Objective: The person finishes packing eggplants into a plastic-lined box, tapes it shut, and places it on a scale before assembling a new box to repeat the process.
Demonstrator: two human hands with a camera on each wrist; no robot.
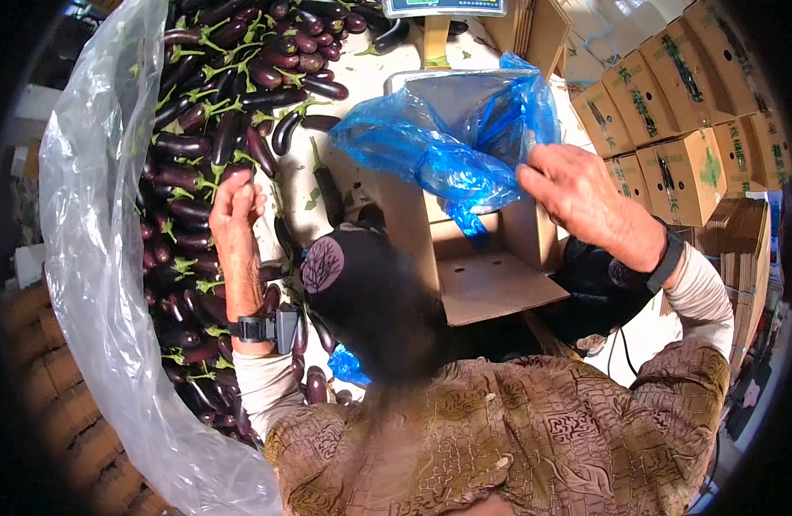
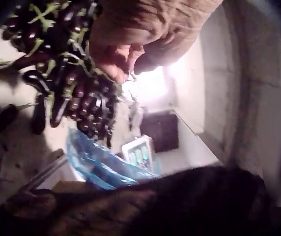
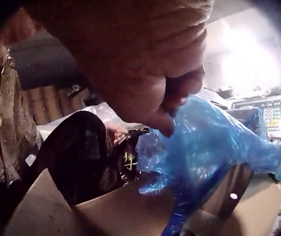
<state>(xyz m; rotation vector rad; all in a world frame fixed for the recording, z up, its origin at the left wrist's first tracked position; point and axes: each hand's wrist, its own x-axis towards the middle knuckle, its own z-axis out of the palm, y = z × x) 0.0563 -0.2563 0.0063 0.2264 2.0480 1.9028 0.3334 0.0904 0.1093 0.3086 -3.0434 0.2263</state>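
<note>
My right hand (image 1: 585,193) pinches the right edge of a crumpled blue plastic bag (image 1: 465,172), which lies over an open cardboard box (image 1: 499,279). In the right wrist view, the thumb and fingers of this hand (image 3: 145,64) meet at the bag (image 3: 194,137). On the left, my left hand (image 1: 238,224) is over a heap of dark purple eggplants (image 1: 189,176), fingers curled near green stems. The left wrist view shows this hand (image 2: 145,34) beside the eggplants (image 2: 84,93); whether its fingertips grip a stem cannot be told.
Behind the box is a scale display (image 1: 443,7). Clear plastic sheeting (image 1: 95,215) borders the heap on the left. Closed cartons (image 1: 684,172) are stacked at the right, above flattened cardboard (image 1: 740,258). A dark cap (image 1: 370,292) partly covers the lower middle of the head view.
</note>
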